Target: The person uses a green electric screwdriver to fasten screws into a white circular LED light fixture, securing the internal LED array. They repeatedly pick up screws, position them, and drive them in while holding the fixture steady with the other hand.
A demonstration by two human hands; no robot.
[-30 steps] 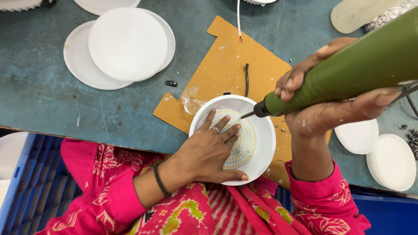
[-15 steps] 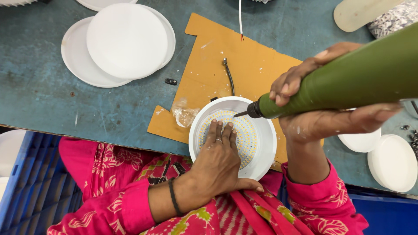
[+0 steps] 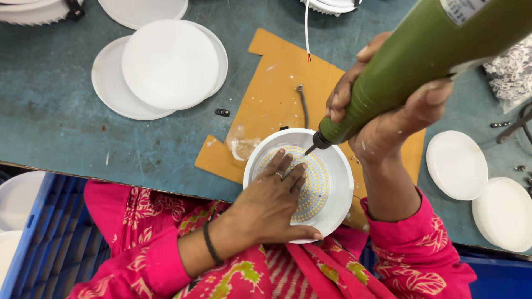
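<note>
Head view, white round lamp housing (image 3: 339,182) with dotted yellow LED disc, under our flat open left hand (image 3: 271,202), our right hand (image 3: 388,113) at 1 o'clock gripping green electric screwdriver (image 3: 421,61)

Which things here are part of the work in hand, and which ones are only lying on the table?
In use:
left hand, pressing flat on the round lamp housing
right hand, gripping the green electric screwdriver
orange cardboard sheet, under the housing

Lying about:
stacked white discs
two white discs at the right
small black part

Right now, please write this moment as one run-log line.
left hand: pressing LED light fixture | right hand: gripping green electric screwdriver, tip on fixture | surface: orange cardboard sheet
</note>
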